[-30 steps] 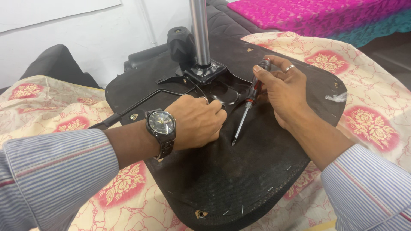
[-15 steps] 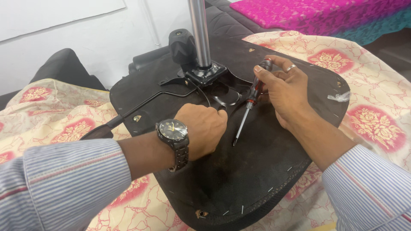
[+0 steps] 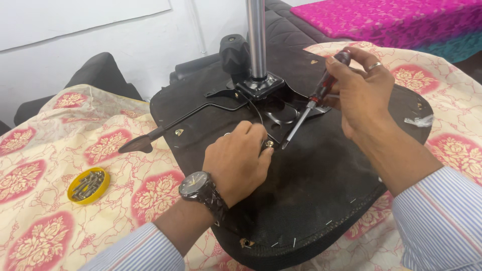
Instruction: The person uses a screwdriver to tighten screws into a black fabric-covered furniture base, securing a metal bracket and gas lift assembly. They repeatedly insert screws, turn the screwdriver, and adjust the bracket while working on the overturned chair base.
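A person in a striped shirt is working on the underside of an upturned black chair seat [image 3: 311, 200], which is lying on a bed covered in a cream sheet with red flowers [image 3: 45, 175]. The right hand [image 3: 361, 90] is gripping a screwdriver [image 3: 309, 108] by its dark red handle, fingers clamped around it, and is holding the shaft slanted down toward the black metal plate [image 3: 273, 108] at the seat's centre. The tip is hanging just beside the left hand [image 3: 238, 163], which is resting knuckles-up on the seat with fingers curled together; a small brass-coloured piece [image 3: 269, 144], possibly a screw or bolt, is showing at its fingertips, though the view is too tight to say whether it is being pinched. A wristwatch [image 3: 196, 185] is sitting on that wrist. A chrome column [image 3: 256, 40] is rising upright from the plate, and a black lever [image 3: 175, 123] is running out to the left. Well apart on the sheet, a shallow yellow lid or dish [image 3: 89, 186] is holding a heap of small grey metal screws.
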